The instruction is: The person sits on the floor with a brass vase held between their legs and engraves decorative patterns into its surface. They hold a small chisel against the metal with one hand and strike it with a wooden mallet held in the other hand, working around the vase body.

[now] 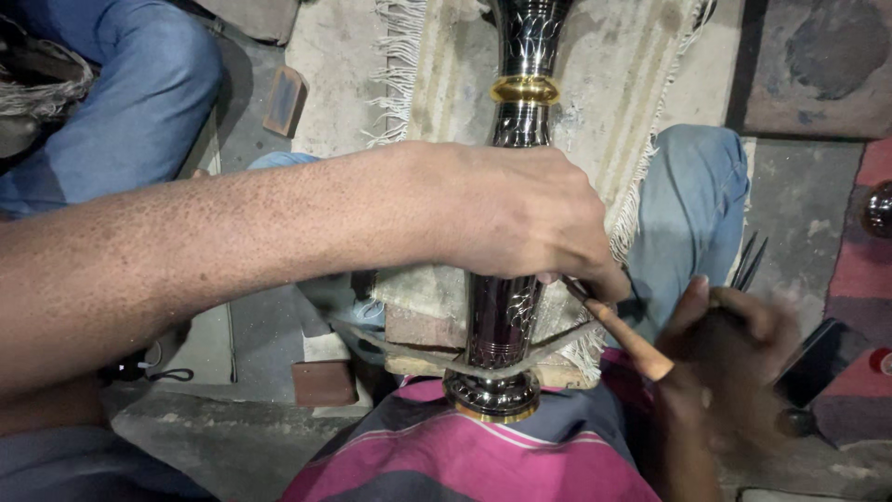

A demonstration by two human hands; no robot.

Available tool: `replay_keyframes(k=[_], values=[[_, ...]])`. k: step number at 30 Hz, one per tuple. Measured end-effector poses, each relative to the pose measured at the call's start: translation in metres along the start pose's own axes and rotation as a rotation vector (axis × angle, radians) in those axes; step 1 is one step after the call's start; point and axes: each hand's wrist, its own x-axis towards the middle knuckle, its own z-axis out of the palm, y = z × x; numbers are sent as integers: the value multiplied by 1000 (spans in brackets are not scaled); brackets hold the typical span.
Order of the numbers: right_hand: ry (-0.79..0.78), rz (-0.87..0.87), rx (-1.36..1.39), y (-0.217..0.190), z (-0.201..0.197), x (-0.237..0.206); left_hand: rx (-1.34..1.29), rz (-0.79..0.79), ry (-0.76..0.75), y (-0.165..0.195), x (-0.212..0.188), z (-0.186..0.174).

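The dark shiny metal vase [506,316] lies along the fringed mat [613,112], base near the person's lap, with a strap [409,349] over it. The left hand [520,218] pinches a wooden-handled tool [623,335] on it. The blurry right hand [734,344] grips a hammer [808,367].

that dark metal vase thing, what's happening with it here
A person sits with a tall dark metal vase lying along their lap over a fringed cloth, a strap looped across its lower end. The left hand reaches over the vase and steadies a thin tool with a wooden handle against its engraved side. The right hand is blurred and grips something dark that cannot be made out.
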Motion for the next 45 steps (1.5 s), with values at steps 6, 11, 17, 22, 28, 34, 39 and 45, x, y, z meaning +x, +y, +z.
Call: replay_keyframes(k=[6, 11, 17, 22, 28, 34, 39, 45], values=[[260, 127, 760, 4, 10, 3, -72, 15, 94, 2, -7, -4], [264, 238, 1097, 0, 6, 9, -23, -267, -100, 7, -10, -3], [178, 240, 1341, -1, -18, 43, 36, -191, 146, 8, -15, 8], [180, -135, 952, 14, -32, 61, 46, -215, 238, 10, -27, 12], [-85, 8, 1245, 40, -14, 63, 74, -273, 336, 17, -37, 20], [-331, 177, 1218, 40, -41, 96, 11, -393, 569, 32, -49, 35], [-456, 306, 1205, 8, -83, 133, -35, -508, 725, 45, -50, 52], [-385, -112, 962, 3, -74, 185, -83, -587, 922, 53, -50, 67]])
